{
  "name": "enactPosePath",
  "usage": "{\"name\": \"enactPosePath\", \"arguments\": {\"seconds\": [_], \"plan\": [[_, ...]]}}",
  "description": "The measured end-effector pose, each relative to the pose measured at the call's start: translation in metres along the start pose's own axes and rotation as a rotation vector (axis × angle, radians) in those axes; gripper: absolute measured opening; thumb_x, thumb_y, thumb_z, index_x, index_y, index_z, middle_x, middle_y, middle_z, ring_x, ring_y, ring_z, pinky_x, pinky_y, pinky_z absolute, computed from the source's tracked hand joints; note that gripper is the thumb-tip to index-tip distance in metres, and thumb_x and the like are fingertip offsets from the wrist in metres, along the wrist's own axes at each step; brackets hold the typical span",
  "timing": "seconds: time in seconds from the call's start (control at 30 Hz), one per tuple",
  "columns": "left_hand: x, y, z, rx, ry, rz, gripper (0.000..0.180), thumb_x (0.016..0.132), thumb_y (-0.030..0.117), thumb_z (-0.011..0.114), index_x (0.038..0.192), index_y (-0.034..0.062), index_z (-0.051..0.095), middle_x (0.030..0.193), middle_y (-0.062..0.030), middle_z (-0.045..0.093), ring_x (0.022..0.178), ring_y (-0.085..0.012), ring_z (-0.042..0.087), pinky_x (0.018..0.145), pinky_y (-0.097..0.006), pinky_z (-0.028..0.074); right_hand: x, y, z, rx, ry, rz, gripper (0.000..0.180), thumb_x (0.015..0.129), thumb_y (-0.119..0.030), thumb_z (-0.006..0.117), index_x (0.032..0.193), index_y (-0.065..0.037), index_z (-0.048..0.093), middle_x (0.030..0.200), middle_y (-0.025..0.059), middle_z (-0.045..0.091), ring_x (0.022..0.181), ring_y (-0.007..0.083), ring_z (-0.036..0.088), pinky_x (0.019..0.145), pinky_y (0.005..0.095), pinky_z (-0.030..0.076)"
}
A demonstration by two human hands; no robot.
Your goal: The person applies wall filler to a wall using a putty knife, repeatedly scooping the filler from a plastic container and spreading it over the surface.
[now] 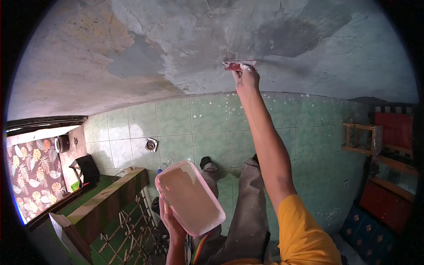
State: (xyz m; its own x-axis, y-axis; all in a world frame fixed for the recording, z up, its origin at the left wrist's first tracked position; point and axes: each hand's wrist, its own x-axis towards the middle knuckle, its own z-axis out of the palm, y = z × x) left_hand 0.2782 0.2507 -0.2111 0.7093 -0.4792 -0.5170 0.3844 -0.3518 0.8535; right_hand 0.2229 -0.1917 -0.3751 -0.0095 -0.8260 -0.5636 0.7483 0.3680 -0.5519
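Observation:
My left hand (172,221) grips a pink-rimmed plastic tub (222,215) by its left side, low in front of my body. Smooth greyish-beige paste (190,196) covers the inside of the tub. With my arm stretched far forward, my right hand (248,78) is closed on a red putty scraper (234,66). The scraper's wide edge lies against the patchy grey wall (194,48), and whitish paste shows around the blade and on my fingers. Part of the scraper is hidden by the hand.
Green floor tiles (212,119) with white splatters run along the wall's foot. To the left stands a wooden-topped railing with metal scrollwork (128,234), near a leaf-patterned curtain (35,176). A wooden frame (362,137) and red furniture (384,198) are at the right.

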Motion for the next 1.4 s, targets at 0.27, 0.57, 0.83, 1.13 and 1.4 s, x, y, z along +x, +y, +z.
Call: {"name": "enactPosePath", "arguments": {"seconds": [0.27,0.57,0.83,1.13,1.4], "plan": [[0.011,0.022,-0.029,0.039,-0.037,0.043,0.063,0.098,0.048,0.041,0.138,-0.0013,0.043,0.127,-0.0111,0.053,0.115,-0.0198,0.051,0.097,-0.034,0.041,-0.145,-0.097,0.080,0.007,-0.381,-0.337,0.032,0.092,0.001,0.054,0.123,0.007,0.048,0.122,0.0185,0.055,0.116,0.0289,0.058,0.105,0.0473,0.049],[0.024,0.020,-0.042,0.006,-0.035,0.077,0.065,0.098,0.049,0.042,0.139,-0.0012,0.043,0.128,-0.0116,0.053,0.115,-0.0201,0.051,0.097,-0.034,0.041,-0.009,0.003,-0.029,-0.073,0.153,-0.032,0.026,0.093,0.001,0.052,0.119,0.000,0.050,0.109,0.0129,0.058,0.096,0.0255,0.063,0.093,0.0441,0.054],[0.011,0.018,-0.041,0.042,-0.005,0.057,0.061,0.100,0.042,0.041,0.141,-0.0029,0.041,0.134,-0.0126,0.051,0.122,-0.0205,0.048,0.102,-0.034,0.039,-0.029,-0.041,0.044,-0.087,-0.072,-0.077,0.024,0.092,0.002,0.055,0.115,0.003,0.050,0.108,0.0128,0.057,0.101,0.0247,0.061,0.096,0.0417,0.053],[-0.053,0.023,0.005,-0.031,-0.010,0.184,0.054,0.104,0.036,0.042,0.143,-0.0017,0.041,0.143,-0.0107,0.046,0.129,-0.0178,0.044,0.108,-0.031,0.034,-0.238,-0.174,0.008,-0.296,-0.432,-0.069,0.028,0.094,-0.008,0.061,0.120,0.001,0.056,0.114,0.0122,0.063,0.104,0.0229,0.064,0.090,0.0376,0.054],[-0.152,0.072,0.091,-0.157,-0.310,0.314,0.056,0.105,0.031,0.045,0.150,0.0005,0.032,0.143,-0.0089,0.046,0.128,-0.0157,0.045,0.107,-0.030,0.036,-0.401,-0.270,-0.125,-0.716,-0.540,0.100,0.019,0.097,-0.014,0.060,0.112,-0.004,0.059,0.099,0.0020,0.064,0.080,0.0102,0.064,0.066,0.0260,0.054]]}}
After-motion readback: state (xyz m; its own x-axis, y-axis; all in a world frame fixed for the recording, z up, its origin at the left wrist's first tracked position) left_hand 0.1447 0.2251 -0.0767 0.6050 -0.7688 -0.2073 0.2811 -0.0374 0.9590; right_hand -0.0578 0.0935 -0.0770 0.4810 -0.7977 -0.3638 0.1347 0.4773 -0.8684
